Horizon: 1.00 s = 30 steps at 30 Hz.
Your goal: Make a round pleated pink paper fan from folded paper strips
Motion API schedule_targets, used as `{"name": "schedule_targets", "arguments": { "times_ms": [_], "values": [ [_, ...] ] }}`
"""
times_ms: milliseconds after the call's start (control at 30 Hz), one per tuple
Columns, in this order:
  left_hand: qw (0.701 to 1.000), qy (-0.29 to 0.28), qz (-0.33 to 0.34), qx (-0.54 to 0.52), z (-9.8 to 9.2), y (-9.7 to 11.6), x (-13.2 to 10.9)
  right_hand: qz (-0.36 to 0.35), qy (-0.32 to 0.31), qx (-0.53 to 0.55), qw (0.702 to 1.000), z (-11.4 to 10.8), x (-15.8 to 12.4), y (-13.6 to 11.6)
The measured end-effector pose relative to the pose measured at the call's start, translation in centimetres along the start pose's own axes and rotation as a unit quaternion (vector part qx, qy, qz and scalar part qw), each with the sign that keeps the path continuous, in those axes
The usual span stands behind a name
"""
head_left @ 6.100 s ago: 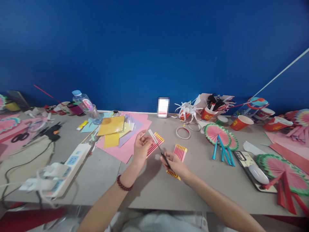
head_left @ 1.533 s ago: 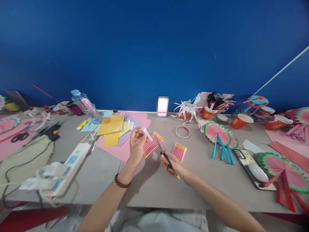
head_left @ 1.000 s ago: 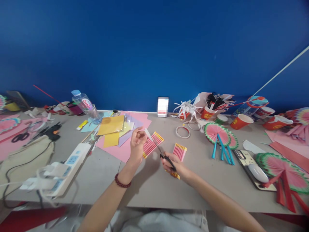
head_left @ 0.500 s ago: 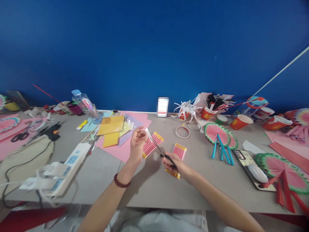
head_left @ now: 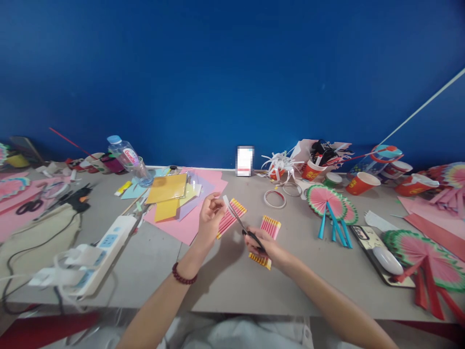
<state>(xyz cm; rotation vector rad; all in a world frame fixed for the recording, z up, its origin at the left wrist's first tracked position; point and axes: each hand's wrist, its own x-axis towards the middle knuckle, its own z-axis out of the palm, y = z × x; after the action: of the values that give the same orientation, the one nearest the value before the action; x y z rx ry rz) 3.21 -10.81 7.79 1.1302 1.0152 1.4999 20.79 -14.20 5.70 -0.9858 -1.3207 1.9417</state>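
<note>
Left hand (head_left: 212,213) pinches white strip (head_left: 225,200) above pink pleats (head_left: 233,217); right hand (head_left: 259,242) wraps scissors (head_left: 240,221) by the handles, blades overlapping strip in view, contact uncertain; judgement: hold strip taut, fingertips clear of blade path, snip slowly and straight; bottle (head_left: 129,155) label possibly "Ganten", blurred; red cup's (head_left: 359,185) yellow lettering illegible.

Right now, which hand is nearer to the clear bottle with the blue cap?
Left. The left hand, pinching a white strip, is to the bottle's right; the right hand, holding scissors, is farther right and lower in the picture.
</note>
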Motion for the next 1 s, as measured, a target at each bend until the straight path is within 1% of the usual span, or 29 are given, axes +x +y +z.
{"name": "schedule_targets", "arguments": {
  "times_ms": [167,333,500,733,1000],
  "values": [
    [0.999,-0.004,-0.027,-0.021,0.3,-0.2,-0.2,-0.008,0.018,0.003,1.000,0.3,0.1,0.1],
    [0.997,-0.014,-0.059,-0.038,0.5,-0.5,-0.3,-0.007,0.044,0.002,0.999,0.3,0.5,0.8],
    [0.995,-0.017,-0.083,-0.052,0.9,-0.5,-0.6,-0.026,0.045,-0.003,0.999,0.1,0.8,1.3],
    [0.992,-0.010,-0.105,-0.064,1.0,-0.8,-0.7,-0.033,0.049,-0.003,0.998,0.3,0.8,1.0],
    [0.984,-0.028,-0.156,-0.083,1.1,-0.5,-0.8,-0.036,0.056,-0.001,0.998,0.3,0.7,0.9]
  ]
}}
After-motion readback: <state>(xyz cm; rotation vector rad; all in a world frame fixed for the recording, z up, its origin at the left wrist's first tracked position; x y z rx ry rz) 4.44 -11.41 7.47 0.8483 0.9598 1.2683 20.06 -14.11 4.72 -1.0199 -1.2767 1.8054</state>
